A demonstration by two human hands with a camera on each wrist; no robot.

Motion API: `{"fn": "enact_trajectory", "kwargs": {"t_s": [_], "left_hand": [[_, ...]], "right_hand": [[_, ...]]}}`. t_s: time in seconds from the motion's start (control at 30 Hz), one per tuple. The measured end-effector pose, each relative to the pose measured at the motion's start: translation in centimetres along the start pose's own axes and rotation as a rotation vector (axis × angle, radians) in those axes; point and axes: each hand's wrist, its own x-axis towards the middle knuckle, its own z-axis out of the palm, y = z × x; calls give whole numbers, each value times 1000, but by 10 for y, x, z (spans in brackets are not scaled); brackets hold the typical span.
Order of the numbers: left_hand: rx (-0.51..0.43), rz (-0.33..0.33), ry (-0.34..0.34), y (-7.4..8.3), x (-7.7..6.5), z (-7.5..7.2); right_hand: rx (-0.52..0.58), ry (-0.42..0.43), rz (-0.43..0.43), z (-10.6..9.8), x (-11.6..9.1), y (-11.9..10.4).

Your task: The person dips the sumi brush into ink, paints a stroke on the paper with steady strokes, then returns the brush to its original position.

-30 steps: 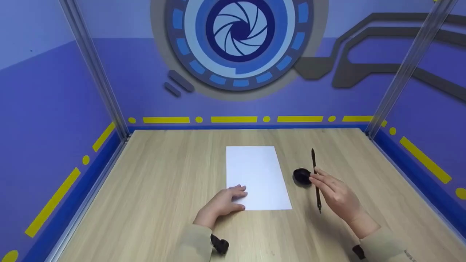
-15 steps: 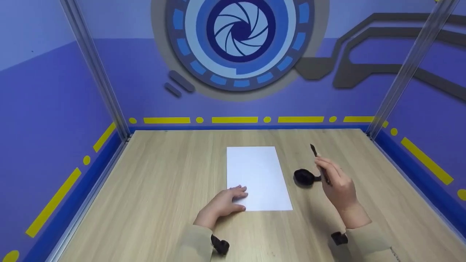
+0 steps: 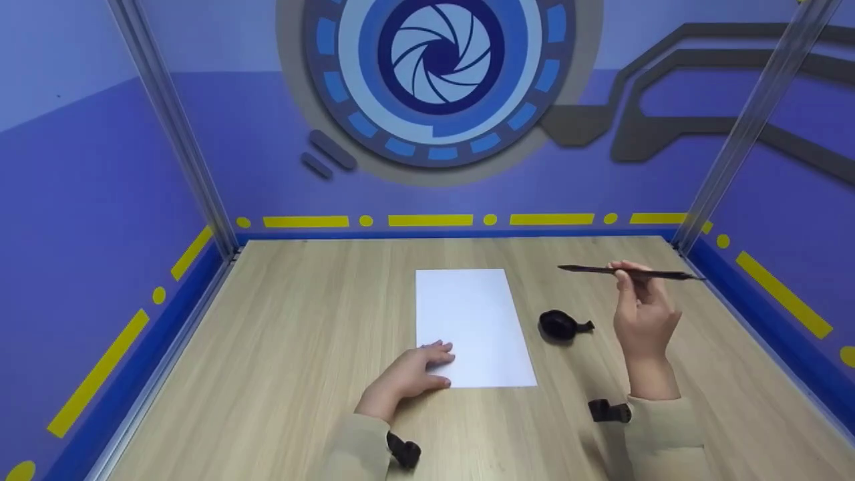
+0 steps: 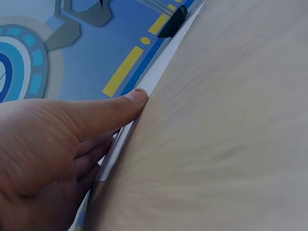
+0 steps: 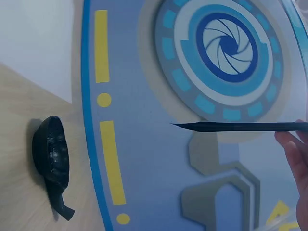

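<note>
My right hand [image 3: 644,314] pinches a slim black writing brush [image 3: 658,274] between thumb and fingers, raised over the right part of the table. The brush lies nearly level, its dark pointed tip [image 5: 192,126] toward the left. Below and left of that hand is a small black dish [image 3: 556,327] with a short handle; the right wrist view shows its hollow inside. My left hand [image 3: 407,373] rests on the lower left corner of a blank white sheet of paper [image 3: 474,314], fingers extended. In the left wrist view its thumb [image 4: 108,113] lies flat along the sheet's near edge.
The wooden table [image 3: 300,334] is enclosed by blue-purple panels [image 3: 267,147] with metal corner posts [image 3: 180,120]. A black wrist camera [image 3: 404,449] sits by the left sleeve, and another camera [image 3: 609,411] by the right one.
My right hand has lifted off beside the dish and moved up and right, turning the brush from upright in the view to nearly level. The dish's handle has come into sight. My left hand stays put.
</note>
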Motion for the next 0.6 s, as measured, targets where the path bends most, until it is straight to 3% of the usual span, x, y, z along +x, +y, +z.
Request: {"fn": "enact_trajectory", "kwargs": {"t_s": [0.27,0.6], "left_hand": [[20,2,11,0,0,-1],[20,2,10,1,0,-1]], "right_hand": [[58,71,342,-4,5,10],[126,147,547,-10,-1,29]]}}
